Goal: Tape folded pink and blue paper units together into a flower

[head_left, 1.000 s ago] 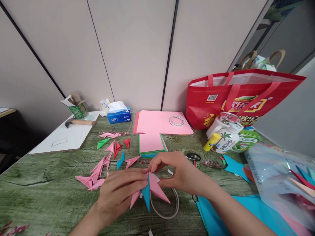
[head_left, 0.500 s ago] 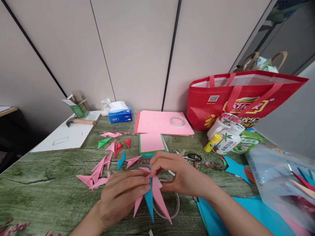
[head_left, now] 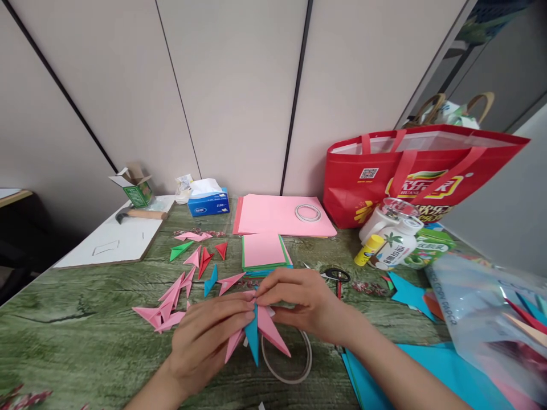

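Between my two hands is a folded paper star [head_left: 253, 336] with pink points and a blue one in the middle, held above the table. My left hand [head_left: 213, 336] grips its left side, fingers pressed flat along the paper. With thumb and fingers my right hand [head_left: 299, 302] pinches the top and right side, near the star's centre. Part of the star is hidden behind my fingers. A roll of double-sided tape [head_left: 306, 367] lies just below my right hand. Several loose folded pink pieces [head_left: 168, 304] lie left of my left hand, and a blue folded piece [head_left: 211, 282] sits beyond it.
Square paper sheets [head_left: 264, 250] and larger pink sheets [head_left: 273, 213] lie ahead. Scissors [head_left: 335, 274], a glue stick [head_left: 368, 250], a white bottle [head_left: 395, 242] and a red bag [head_left: 354, 182] stand right. Blue sheets [head_left: 419, 364] lie near my right forearm; a hammer [head_left: 143, 213] rests far left.
The paper star has moved slightly up and away from me, its points now spreading wider. My right fingers have closed in nearer its centre, and more of the tape roll shows.
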Motion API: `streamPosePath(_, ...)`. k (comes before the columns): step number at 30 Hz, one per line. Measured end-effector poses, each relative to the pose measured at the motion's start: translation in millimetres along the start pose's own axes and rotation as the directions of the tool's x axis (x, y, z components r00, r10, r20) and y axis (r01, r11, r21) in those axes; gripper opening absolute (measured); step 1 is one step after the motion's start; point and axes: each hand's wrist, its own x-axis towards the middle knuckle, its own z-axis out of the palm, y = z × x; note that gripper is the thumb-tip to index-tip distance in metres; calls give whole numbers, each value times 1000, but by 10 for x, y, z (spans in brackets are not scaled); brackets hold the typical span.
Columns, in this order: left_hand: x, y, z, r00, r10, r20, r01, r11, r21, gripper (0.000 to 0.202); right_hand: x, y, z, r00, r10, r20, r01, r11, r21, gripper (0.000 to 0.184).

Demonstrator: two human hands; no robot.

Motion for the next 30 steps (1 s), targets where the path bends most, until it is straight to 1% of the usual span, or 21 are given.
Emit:
streamPosePath(3,-17,-5,45,995,-70,-67,70,998,-1,29,5,1,15,1000,20,5,-20,1000,-15,12)
streamPosePath(5,-14,-16,94,975,-194,-105,190,981,-51,27,12,16,40,995,94,13,-94,995,13,12)
streamPosePath(6,-8,-25,121,949,-294,-116,285,954,-90,22,16,29,59,987,158,16,-158,986,43,12)
streamPosePath(7,0,-35,148,899,-422,-114,407,903,-135,15,19,46,84,972,235,18,-235,968,82,13)
streamPosePath(8,10,-47,172,826,-555,-94,533,825,-191,7,22,66,113,948,318,21,-318,939,127,15)
streamPosePath(9,20,-60,193,729,-682,-64,648,717,-255,2,23,87,144,916,400,30,-399,900,176,19)
streamPosePath(10,30,-74,210,622,-783,-12,737,591,-328,9,24,107,176,878,477,44,-474,851,226,23)
streamPosePath(11,40,-86,224,521,-852,53,792,459,-402,13,23,125,207,840,540,59,-533,800,275,28)
streamPosePath(12,48,-98,233,435,-893,120,818,335,-468,16,21,140,234,808,585,72,-574,753,323,31)
streamPosePath(13,56,-106,240,369,-912,176,820,231,-525,16,19,153,256,782,617,84,-600,710,368,33)
streamPosePath(14,63,-113,245,323,-920,223,811,147,-566,16,16,162,273,763,639,97,-617,675,404,35)
streamPosePath(15,68,-116,248,289,-922,259,801,84,-593,16,13,169,284,750,652,108,-627,650,429,35)
streamPosePath(17,74,-116,256,244,-925,292,786,13,-618,16,4,182,299,741,660,123,-636,633,442,36)
streamPosePath(19,72,-111,269,224,-928,296,776,-13,-630,17,-9,198,317,740,661,126,-643,637,425,36)
streamPosePath(24,40,-113,328,214,-931,295,760,-31,-649,16,-43,241,407,732,676,86,-653,660,371,30)
streamPosePath(27,24,-137,341,201,-931,305,761,-48,-647,16,-51,254,427,745,666,43,-644,702,304,24)
streamPosePath(29,24,-157,318,194,-914,357,763,-88,-640,18,-51,261,408,755,654,45,-638,716,284,19)
streamPosePath(30,27,-166,298,194,-896,400,766,-117,-632,18,-50,266,392,752,656,58,-641,709,293,17)
